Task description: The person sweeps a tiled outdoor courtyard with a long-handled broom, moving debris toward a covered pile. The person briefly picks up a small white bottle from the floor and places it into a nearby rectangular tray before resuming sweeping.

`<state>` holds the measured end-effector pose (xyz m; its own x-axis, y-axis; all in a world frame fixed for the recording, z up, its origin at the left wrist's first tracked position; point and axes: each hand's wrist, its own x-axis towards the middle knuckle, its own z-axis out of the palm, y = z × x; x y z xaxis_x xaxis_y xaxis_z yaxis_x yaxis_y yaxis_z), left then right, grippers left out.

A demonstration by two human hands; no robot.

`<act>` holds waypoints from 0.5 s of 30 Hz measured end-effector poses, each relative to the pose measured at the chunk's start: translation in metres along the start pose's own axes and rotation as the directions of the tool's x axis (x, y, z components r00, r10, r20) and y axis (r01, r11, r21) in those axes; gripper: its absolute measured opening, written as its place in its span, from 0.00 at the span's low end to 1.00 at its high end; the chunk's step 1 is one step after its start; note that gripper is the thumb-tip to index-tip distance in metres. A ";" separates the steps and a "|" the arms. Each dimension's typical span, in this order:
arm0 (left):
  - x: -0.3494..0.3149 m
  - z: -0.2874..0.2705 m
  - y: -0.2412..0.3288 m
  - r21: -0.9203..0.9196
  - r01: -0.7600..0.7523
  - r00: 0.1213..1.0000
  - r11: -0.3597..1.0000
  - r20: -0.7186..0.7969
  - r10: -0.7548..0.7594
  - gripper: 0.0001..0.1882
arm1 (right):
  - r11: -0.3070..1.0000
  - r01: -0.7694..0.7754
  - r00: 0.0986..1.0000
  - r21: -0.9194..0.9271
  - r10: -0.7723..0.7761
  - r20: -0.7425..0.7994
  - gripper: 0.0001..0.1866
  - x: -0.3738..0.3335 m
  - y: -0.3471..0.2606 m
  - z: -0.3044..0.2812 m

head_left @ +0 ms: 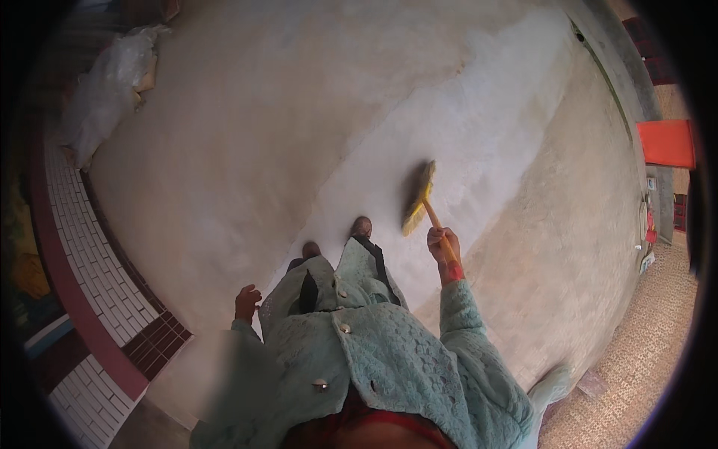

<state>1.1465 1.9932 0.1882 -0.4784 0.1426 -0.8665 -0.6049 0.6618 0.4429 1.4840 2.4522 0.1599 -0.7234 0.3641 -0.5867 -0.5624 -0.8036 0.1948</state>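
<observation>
The right hand (pixel 441 243) grips a yellow broom (pixel 417 198) mid-sweep on the concrete floor (pixel 299 135) — the next stroke calls for dragging bristles along; the left hand (pixel 246 301) hangs loosely curled, empty.

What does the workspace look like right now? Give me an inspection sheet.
Surface: bare grey concrete floor, with a paler band running under the broom.
Job's things: yellow broom, bristles on the floor ahead of the feet.
Clutter: white plastic sack at the far left edge.
Grippers: right hand closed around the broom handle; left hand loosely curled, holding nothing.
Cables: nothing seen.
Surroundings: tiled curved border on the left; orange panel on the right.
</observation>
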 end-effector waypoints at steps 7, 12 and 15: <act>0.002 0.026 -0.023 0.495 -0.369 0.929 0.787 0.226 0.293 0.23 | 0.998 -0.056 0.985 0.006 0.054 0.167 0.06 0.043 -0.003 0.078; -0.023 0.068 0.047 0.374 -0.066 0.997 0.925 0.071 0.043 0.22 | 0.965 0.107 0.991 -0.238 -0.083 0.107 0.23 0.002 -0.029 0.105; 0.016 0.050 0.023 0.214 0.013 0.995 0.977 0.094 -0.034 0.22 | 0.909 0.241 0.970 -0.339 -0.224 0.090 0.20 -0.031 -0.034 0.102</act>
<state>1.1571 2.0477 0.1730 -0.3958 0.1885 -0.8988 -0.4609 0.8057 0.3720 1.4851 2.5165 0.2521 -0.6121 0.5757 -0.5421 -0.5504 -0.8024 -0.2307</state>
